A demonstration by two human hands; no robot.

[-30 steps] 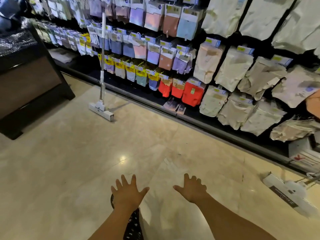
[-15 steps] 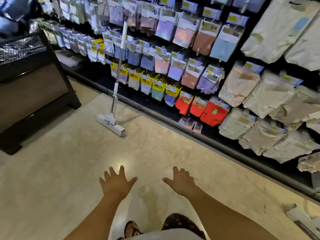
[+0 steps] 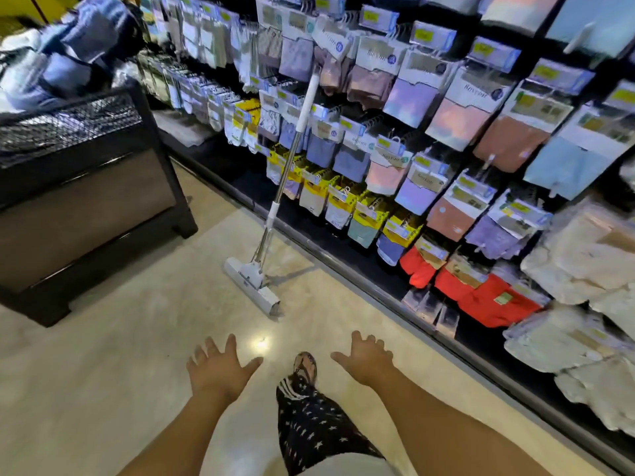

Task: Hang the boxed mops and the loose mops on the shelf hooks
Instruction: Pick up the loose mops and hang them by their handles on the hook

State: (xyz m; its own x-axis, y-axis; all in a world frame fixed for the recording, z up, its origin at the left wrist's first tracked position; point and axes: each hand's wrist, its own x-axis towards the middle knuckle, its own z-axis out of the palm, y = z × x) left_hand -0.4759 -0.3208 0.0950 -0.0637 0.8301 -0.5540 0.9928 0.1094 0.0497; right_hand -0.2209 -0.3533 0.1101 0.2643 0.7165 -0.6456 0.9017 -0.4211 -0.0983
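A loose mop (image 3: pixel 279 201) with a white and silver handle leans against the hanging packets of the wall shelf (image 3: pixel 429 159). Its white flat head (image 3: pixel 252 285) rests on the floor ahead of me. My left hand (image 3: pixel 216 367) is stretched forward with fingers spread, holding nothing. My right hand (image 3: pixel 366 357) is also stretched out, palm down, fingers loosely apart and empty. Both hands are well short of the mop head. No boxed mop shows in this view.
A dark display stand (image 3: pixel 86 194) with a mesh basket top stands at the left, with folded blue goods piled above. The shelf's black base ledge (image 3: pixel 343 266) runs diagonally along the right. My leg in star-print trousers (image 3: pixel 309 417) steps between my arms on the beige floor.
I have walked closer to the leaning mop, which now looks larger and nearer. A white box on the floor at the right has dropped out of view. My foot has stepped forward.
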